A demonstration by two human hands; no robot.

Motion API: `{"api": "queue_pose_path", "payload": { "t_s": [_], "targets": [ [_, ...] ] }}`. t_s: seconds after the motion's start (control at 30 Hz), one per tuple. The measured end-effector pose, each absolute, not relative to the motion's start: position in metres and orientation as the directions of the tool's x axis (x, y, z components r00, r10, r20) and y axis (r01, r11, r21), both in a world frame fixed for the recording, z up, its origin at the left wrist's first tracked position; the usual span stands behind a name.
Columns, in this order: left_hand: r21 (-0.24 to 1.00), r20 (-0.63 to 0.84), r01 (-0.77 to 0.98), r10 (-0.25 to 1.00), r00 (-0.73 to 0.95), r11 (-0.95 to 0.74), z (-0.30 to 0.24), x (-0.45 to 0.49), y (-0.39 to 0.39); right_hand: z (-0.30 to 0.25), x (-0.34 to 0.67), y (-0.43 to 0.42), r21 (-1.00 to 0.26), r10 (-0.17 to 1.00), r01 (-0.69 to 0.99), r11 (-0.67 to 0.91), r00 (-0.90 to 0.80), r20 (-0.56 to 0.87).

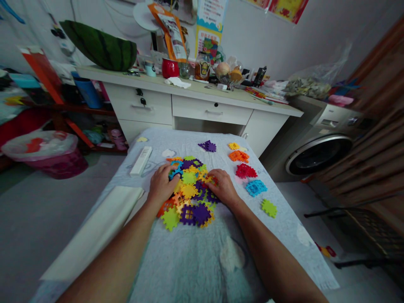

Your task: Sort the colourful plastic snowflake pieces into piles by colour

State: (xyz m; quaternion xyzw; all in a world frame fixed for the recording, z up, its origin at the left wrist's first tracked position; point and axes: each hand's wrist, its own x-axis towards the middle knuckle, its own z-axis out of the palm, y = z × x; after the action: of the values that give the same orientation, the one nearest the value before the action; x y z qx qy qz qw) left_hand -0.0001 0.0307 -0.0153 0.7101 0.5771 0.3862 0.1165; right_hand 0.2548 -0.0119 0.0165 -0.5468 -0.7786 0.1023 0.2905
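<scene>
1. The left hand (162, 183) lies palm down on the near-left of the pile (189, 193). Its fingers (169, 170) curl onto a blue tile at their tips. Whether they pinch it or only rest on it I cannot tell.
2. The right hand (222, 185) lies flat on the opposite flank. Its fingers (212, 176) are stretched and slightly apart, pressing on tiles and gripping nothing.
3. Between the two sets of fingers sits the pile, a jumble of mixed plastic tiles, some overlapping or hooked together. With a hand on each side, it looks as though they hem the heap in so that it stays bunched.
4. Just right of the right fingers are small single-colour groups, each apart from the next: red (245, 171), blue (256, 187) and green (269, 208). Beyond them lie orange (239, 156), yellow (234, 146) and purple (207, 146). The spacing suggests they are kept separate by colour.
5. Left of the left fingers lies a white bar (141, 161), and nearer the body a long white board (94, 231) at the edge.
6. All of this rests on the cloth-covered bench (195, 261).
7. Well past the fingers stands a cluttered set of drawers (202, 110), with a washer (318, 155) to its right.
</scene>
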Motion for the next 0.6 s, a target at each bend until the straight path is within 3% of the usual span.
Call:
{"api": "queue_pose_path", "payload": {
  "t_s": [0.23,0.6],
  "targets": [
    [0.612,0.420,0.727,0.907,0.033,-0.310,-0.016,0.000,0.031,0.013,0.269,-0.008,-0.506,0.886,0.784,0.360,-0.118,0.448],
    [0.619,0.407,0.731,0.913,0.015,-0.288,-0.014,0.001,0.029,0.004,0.276,-0.003,-0.484,0.894,0.826,0.288,-0.050,0.446]
  ]
}}
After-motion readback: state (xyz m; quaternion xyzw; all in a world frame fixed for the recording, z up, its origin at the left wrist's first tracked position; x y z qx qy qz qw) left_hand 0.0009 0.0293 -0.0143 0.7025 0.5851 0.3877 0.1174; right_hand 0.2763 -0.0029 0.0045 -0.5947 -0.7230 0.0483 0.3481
